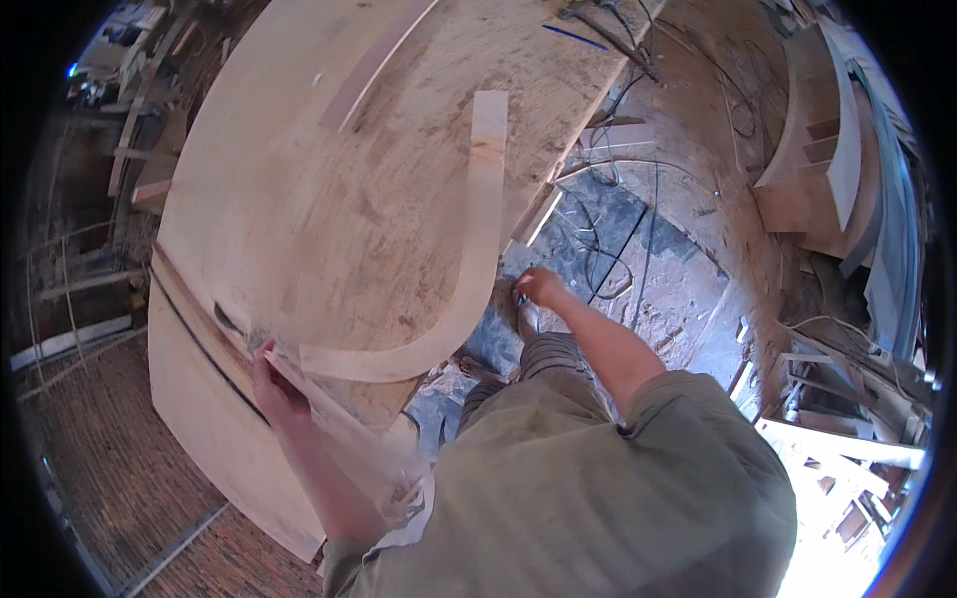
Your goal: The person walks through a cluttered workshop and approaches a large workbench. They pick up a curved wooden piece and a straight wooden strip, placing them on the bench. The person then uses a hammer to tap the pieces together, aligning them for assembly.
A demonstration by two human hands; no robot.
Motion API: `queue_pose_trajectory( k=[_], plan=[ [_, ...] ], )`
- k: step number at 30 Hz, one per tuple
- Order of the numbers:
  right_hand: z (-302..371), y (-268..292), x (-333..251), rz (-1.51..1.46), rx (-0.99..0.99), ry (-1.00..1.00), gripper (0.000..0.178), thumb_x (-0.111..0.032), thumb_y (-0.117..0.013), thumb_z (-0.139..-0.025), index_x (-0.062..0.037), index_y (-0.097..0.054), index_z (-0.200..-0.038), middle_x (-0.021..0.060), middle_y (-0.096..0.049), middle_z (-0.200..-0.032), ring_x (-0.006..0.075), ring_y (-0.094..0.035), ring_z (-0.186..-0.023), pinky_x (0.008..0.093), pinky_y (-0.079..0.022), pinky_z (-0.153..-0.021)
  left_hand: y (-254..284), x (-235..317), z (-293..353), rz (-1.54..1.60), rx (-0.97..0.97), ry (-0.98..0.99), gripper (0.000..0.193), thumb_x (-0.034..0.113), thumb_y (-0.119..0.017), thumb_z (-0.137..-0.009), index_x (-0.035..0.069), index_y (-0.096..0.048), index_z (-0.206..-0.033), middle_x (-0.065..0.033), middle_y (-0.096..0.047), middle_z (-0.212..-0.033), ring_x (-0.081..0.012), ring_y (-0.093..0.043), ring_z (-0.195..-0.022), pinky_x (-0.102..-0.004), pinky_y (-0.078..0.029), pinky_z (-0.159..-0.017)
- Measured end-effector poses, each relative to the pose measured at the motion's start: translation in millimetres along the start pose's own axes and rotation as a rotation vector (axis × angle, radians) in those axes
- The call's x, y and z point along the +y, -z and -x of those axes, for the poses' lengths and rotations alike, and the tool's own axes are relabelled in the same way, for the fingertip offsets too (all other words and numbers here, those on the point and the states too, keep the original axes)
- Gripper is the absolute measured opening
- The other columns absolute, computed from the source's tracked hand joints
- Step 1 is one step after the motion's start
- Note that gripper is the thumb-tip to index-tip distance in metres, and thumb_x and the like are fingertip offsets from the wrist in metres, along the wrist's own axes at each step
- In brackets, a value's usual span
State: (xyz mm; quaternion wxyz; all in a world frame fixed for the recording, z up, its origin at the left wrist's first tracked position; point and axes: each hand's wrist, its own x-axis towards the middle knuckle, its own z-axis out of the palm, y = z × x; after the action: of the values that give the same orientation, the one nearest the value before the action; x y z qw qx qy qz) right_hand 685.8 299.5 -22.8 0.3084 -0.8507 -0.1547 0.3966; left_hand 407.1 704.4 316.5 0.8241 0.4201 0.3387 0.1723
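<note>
A J-shaped flat wooden piece (485,199) lies on the large wooden worktop (399,179), its curved end toward me. At the near left of that curve, my left hand (282,394) is closed on the edge of a thin pale wooden piece (344,414), which is partly blurred. My right hand (541,287) hangs just off the worktop's right edge, over the floor. Its fingers are pinched together, and a small dark thing shows at their tips, too small to name.
A long wooden strip (384,60) and a blue pencil-like stick (575,38) lie farther up the worktop. A dark-edged strip (204,334) runs along its left part. Cables (598,249) trail over the floor at right. Curved wooden panels (812,149) and offcuts stand beyond.
</note>
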Motion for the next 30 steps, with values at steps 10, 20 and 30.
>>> queue_pose_trajectory(
  k=[10,20,30],
  plan=[
    [-3.8,-35.9,-19.4,0.008,-0.032,-0.093,0.037,-0.039,-0.07,-0.085,-0.0089,-0.075,-0.106,0.0206,-0.073,-0.109,0.0401,-0.068,-0.106,0.048,-0.054,-0.092,-149.7,-114.5,8.9,-1.849,-0.054,0.263,0.081,0.059,-0.079,-0.078,0.009,-0.055,-0.137,-0.0233,-0.071,-0.103,-0.0425,-0.071,-0.097,-0.0505,-0.055,-0.079],
    [43.1,-21.5,114.8,0.388,-0.025,-0.226,0.036,-0.041,-0.065,-0.084,-0.0083,-0.079,-0.093,0.0196,-0.073,-0.104,0.0394,-0.069,-0.102,0.0488,-0.055,-0.09,-112.5,-165.0,2.1,-1.959,-0.295,0.035,0.085,0.055,-0.082,-0.069,0.016,-0.049,-0.137,-0.0208,-0.069,-0.106,-0.0411,-0.072,-0.088,-0.0519,-0.058,-0.07],
    [74.3,-46.7,109.6,0.211,-0.07,-0.3,0.034,-0.04,-0.067,-0.086,-0.0119,-0.078,-0.1,0.015,-0.075,-0.11,0.0364,-0.07,-0.105,0.0462,-0.055,-0.093,-132.3,-147.5,-29.7,-1.986,-0.309,0.021,0.07,0.049,-0.079,-0.072,0.019,-0.057,-0.131,-0.0166,-0.067,-0.11,-0.037,-0.072,-0.095,-0.0504,-0.058,-0.075]
  ],
)
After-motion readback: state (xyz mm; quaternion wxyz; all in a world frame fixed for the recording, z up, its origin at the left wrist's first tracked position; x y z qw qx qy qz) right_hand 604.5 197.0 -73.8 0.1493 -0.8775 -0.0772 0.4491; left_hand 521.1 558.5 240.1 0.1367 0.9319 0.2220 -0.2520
